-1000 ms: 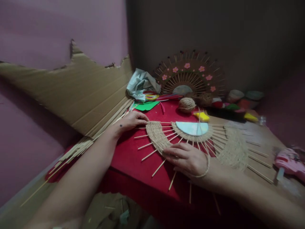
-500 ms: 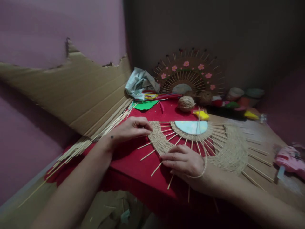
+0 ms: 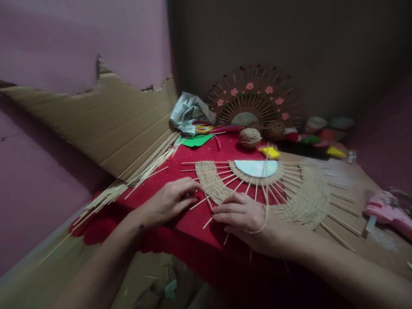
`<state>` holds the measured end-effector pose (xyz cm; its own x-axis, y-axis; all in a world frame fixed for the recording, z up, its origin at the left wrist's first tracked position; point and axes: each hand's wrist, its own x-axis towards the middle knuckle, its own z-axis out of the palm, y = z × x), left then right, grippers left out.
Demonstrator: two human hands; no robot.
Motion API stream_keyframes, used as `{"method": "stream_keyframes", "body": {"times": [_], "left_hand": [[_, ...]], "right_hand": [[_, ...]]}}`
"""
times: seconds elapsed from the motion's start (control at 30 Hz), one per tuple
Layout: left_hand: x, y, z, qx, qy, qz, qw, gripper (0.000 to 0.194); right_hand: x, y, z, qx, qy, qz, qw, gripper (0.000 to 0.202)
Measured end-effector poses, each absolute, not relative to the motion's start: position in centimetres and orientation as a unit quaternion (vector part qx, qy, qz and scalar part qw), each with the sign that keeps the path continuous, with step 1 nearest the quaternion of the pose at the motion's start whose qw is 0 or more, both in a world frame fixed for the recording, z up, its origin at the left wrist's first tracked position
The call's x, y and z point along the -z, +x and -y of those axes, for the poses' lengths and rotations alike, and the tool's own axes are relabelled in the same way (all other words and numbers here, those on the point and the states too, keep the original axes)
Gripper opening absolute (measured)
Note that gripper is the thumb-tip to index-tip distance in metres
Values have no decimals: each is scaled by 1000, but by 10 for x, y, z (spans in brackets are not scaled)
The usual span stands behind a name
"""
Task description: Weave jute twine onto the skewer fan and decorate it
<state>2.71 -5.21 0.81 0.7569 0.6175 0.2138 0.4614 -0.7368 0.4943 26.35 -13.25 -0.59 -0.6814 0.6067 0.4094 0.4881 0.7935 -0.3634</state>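
A half-round fan of thin wooden sticks (image 3: pixel 256 192) lies on the red cloth, with twine woven across it in a wide outer band (image 3: pixel 209 178) and a narrow inner one. A pale blue half-disc (image 3: pixel 255 168) covers its centre. My left hand (image 3: pixel 170 199) is closed at the band's left side, its fingertips pinching a strand of twine. My right hand (image 3: pixel 243 214) grips the lower edge of the weave by a stick; its fingertips are partly hidden. Twine (image 3: pixel 267 189) runs over the half-disc and loops across my right wrist.
Loose sticks (image 3: pixel 119 189) lie along the left edge beside a torn cardboard sheet (image 3: pixel 128 124). Behind are a twine ball (image 3: pixel 250 138), a yellow star (image 3: pixel 269 152) and a flowered stick fan (image 3: pixel 251 96). A pink glue gun (image 3: pixel 388 210) lies at right.
My left hand has moved down and slightly left from the top of the woven band, uncovering the upper left stick ends. My right hand stays almost in place on the weave.
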Motion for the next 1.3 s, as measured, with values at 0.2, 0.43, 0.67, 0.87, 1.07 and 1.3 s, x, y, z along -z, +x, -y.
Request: {"method": "stream_keyframes", "body": {"times": [0.2,0.43,0.67,0.87,1.07,1.3], "left_hand": [[10,30,54,-219,919,-293,145,20],[8,29,57,-198,941,-248,113,23],[3,15,66,-190,943,-240,130,22],[3,5,69,-181,942,-237,152,22],[0,3,71,-201,944,-219,144,19],[7,-5,80,-197,951,-220,92,30]], "right_hand": [[2,259,133,-134,-301,909,254,26],[-15,246,135,-236,-341,878,239,27],[-19,239,128,-253,-349,870,239,24],[-15,231,114,-187,-309,915,179,24],[-4,229,108,-149,-308,920,190,35],[-16,227,123,-249,-325,882,232,26]]}}
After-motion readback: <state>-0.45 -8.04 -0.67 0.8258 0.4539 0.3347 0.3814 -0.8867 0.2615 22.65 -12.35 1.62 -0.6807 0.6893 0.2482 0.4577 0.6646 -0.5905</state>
